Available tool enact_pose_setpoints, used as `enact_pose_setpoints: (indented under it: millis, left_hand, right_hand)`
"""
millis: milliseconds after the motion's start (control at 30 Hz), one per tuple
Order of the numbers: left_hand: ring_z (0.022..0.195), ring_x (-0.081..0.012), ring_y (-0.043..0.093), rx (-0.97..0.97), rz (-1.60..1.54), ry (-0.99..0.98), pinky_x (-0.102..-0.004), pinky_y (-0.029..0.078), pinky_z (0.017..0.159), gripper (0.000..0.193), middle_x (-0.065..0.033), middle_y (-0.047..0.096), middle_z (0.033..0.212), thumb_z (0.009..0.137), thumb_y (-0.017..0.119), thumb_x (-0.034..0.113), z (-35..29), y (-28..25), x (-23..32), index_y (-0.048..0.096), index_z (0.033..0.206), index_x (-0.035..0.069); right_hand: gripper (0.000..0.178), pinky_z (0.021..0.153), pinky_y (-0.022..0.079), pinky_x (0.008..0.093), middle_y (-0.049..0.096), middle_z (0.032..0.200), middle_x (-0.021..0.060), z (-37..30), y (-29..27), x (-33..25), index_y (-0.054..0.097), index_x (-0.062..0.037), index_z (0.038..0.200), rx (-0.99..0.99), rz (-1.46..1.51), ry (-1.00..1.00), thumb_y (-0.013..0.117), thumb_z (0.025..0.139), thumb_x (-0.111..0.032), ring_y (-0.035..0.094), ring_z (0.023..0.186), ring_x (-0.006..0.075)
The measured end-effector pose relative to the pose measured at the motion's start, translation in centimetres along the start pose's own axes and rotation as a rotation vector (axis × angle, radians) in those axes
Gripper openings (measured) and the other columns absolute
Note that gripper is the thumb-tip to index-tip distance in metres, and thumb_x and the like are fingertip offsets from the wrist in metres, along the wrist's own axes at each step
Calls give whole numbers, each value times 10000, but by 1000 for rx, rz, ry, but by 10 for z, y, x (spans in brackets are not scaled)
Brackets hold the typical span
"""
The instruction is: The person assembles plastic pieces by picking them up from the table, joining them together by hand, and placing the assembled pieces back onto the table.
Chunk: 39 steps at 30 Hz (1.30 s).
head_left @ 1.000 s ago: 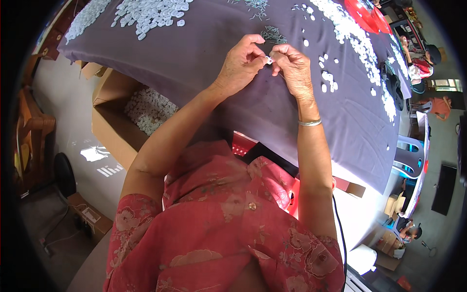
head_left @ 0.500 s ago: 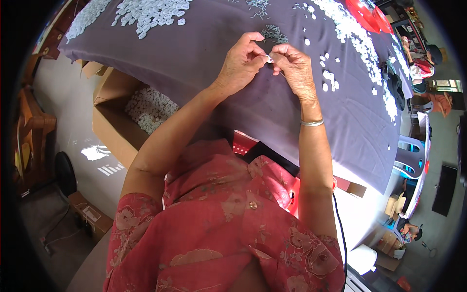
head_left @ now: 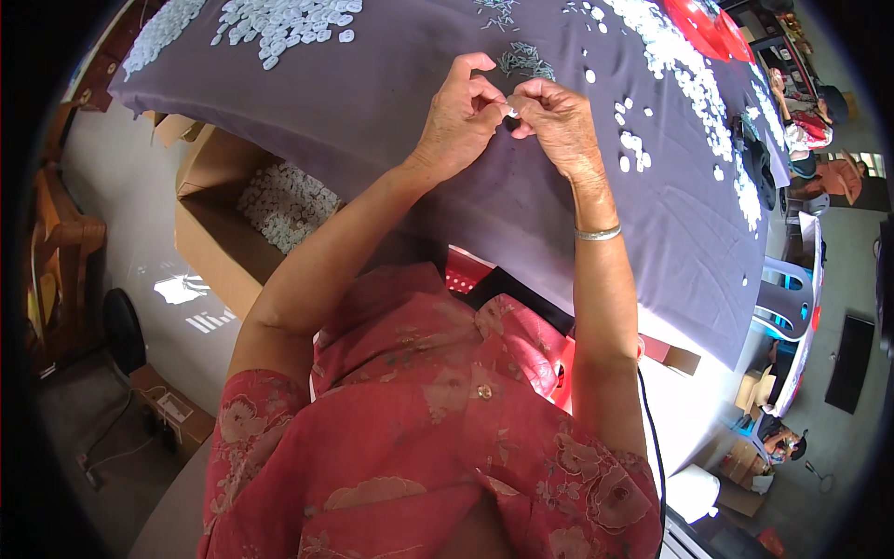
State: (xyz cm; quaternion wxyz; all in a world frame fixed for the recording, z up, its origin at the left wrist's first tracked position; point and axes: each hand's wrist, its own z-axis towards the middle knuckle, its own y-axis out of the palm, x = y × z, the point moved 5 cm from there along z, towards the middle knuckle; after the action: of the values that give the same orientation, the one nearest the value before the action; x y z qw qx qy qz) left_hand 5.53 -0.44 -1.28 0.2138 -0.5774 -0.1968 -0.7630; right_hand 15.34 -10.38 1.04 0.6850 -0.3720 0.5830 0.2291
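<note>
A small white piece [head_left: 511,113] is pinched by left hand [head_left: 456,119] and right hand [head_left: 562,123] above a purple-grey tablecloth [head_left: 372,102] strewn with pins [head_left: 527,61] and oval pieces [head_left: 289,28]; a cardboard box [head_left: 209,247] is partly overhung.

Compared with the earlier views, the right hand [head_left: 557,119] has turned slightly, its lower fingers drawn in; the left hand [head_left: 462,112]'s raised index finger stands farther from it. Beyond the table [head_left: 372,88]'s right edge, an orange-clad person [head_left: 830,178] has shifted position.
</note>
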Motion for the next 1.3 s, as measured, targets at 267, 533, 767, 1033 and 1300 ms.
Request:
enact_pose_setpoints:
  millis: [267, 533, 767, 1033, 1300]
  left_hand:
    - [693, -88, 558, -15, 31, 9, -235, 487, 619, 448, -37, 609, 822, 827, 601, 9, 1, 0, -2, 373, 1212, 16]
    - [684, -99, 573, 13, -33, -27, -257, 485, 635, 196, -50, 548, 1071, 794, 638, 37, 3, 1, -5, 583, 958, -55]
    - [684, -100, 573, 28, 18, 13, -255, 483, 646, 227, -47, 588, 974, 790, 644, 47, 3, -1, -3, 571, 980, -52]
    - [682, -110, 581, 18, 26, -17, -262, 485, 656, 253, -63, 591, 1000, 783, 649, 49, 3, -1, -7, 566, 995, -60]
    - [678, -117, 589, 35, 65, 24, -269, 491, 651, 344, -67, 616, 862, 782, 637, 35, 2, 1, -2, 504, 1090, -41]
  right_hand:
    - [84, 577, 555, 227, 601, 739, 23, -10, 1, 0, 649, 21, 867, 89, 145, 26, 614, 863, -56, 564, 614, 65]
    - [116, 587, 564, 243, 616, 777, 54, -7, -4, 5, 642, 47, 906, 57, 238, 35, 582, 872, -46, 569, 605, 81]
    - [139, 582, 565, 250, 616, 791, 65, -6, -5, 10, 634, 52, 943, 18, 281, 41, 578, 878, -58, 569, 619, 87]
    - [136, 574, 559, 255, 605, 777, 55, -5, -4, 11, 626, 40, 929, -6, 243, 25, 562, 895, -75, 568, 623, 89]
    - [117, 547, 527, 229, 592, 717, 15, -6, -5, 4, 624, 7, 889, -3, 75, -33, 557, 907, -88, 552, 584, 68]
